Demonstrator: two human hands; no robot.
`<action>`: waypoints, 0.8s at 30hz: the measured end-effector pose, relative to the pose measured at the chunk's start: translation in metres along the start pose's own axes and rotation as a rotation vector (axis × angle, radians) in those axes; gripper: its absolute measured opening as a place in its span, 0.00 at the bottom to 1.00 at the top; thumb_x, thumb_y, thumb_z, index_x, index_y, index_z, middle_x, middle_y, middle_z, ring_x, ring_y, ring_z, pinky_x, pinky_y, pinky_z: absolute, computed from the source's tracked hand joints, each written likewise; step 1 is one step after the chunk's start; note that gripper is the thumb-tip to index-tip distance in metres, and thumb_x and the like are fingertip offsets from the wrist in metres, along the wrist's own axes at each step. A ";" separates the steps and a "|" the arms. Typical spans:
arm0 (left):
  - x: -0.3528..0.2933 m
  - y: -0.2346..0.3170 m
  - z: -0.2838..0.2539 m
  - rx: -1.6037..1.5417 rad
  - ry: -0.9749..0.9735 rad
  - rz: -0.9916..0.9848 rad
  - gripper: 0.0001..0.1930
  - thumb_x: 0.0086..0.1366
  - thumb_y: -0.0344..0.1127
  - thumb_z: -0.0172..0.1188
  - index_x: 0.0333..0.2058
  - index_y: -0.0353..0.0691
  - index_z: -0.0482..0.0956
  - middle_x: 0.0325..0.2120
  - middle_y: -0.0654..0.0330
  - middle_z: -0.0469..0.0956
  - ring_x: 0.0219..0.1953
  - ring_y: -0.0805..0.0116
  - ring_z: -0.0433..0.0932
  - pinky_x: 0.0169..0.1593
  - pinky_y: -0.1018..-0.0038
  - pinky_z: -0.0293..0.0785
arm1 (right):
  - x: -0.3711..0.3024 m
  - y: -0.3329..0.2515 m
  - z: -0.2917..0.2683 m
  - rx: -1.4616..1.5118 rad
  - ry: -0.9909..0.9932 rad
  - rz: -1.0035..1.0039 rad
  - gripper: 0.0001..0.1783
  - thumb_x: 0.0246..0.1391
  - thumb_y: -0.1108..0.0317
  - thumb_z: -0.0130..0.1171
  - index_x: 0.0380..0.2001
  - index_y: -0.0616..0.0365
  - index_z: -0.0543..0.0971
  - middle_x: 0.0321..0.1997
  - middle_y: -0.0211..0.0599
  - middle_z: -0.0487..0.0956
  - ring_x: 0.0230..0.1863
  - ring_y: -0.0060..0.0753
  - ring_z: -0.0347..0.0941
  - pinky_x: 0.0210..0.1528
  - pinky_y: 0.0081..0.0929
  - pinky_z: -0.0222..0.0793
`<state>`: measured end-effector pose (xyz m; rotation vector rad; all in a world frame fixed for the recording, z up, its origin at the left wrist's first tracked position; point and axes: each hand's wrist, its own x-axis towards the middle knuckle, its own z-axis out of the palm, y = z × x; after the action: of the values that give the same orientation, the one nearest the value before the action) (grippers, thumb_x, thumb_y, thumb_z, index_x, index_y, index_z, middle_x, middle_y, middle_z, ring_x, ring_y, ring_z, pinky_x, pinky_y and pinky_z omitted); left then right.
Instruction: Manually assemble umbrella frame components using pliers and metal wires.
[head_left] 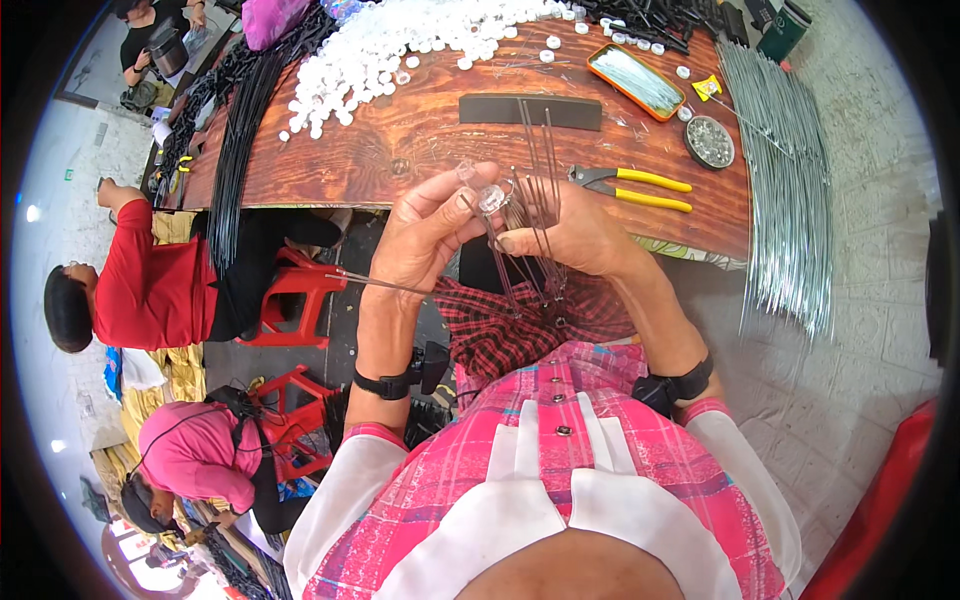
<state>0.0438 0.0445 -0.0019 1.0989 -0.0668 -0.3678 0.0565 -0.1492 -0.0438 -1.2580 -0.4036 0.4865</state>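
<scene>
Just past the near edge of the wooden table, my left hand (pixel 432 220) is closed, thumb and fingers pinching a small clear round plastic piece (pixel 490 199). Another small clear piece (pixel 465 171) shows by its fingertips. My right hand (pixel 575 232) is closed around a loose bunch of thin dark metal rods (pixel 541 160), which stick out above and below the fingers. The two hands nearly touch, and the rods' lower ends reach over my checked lap cloth (pixel 490 335). Which rod meets the clear piece I cannot make out.
Ahead on the table (pixel 400 155) lie a dark flat bar (pixel 530 112), yellow-handled pliers (pixel 640 188), an orange-rimmed tray of thin sticks (pixel 636 82), a round tin (pixel 709 141) and many white caps (pixel 400 50). Silvery wires (pixel 785 200) overhang at right. People sit at left by red stools (pixel 300 300).
</scene>
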 end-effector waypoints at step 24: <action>0.000 0.001 0.000 0.012 -0.083 0.018 0.21 0.64 0.34 0.58 0.54 0.31 0.71 0.44 0.56 0.77 0.46 0.68 0.76 0.48 0.70 0.76 | -0.001 -0.005 0.003 0.021 0.003 -0.015 0.13 0.44 0.71 0.69 0.31 0.57 0.74 0.25 0.18 0.71 0.27 0.10 0.64 0.29 0.14 0.60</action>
<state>0.0441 0.0452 -0.0010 1.0936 -0.1527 -0.3973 0.0546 -0.1480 -0.0384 -1.2344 -0.4037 0.4750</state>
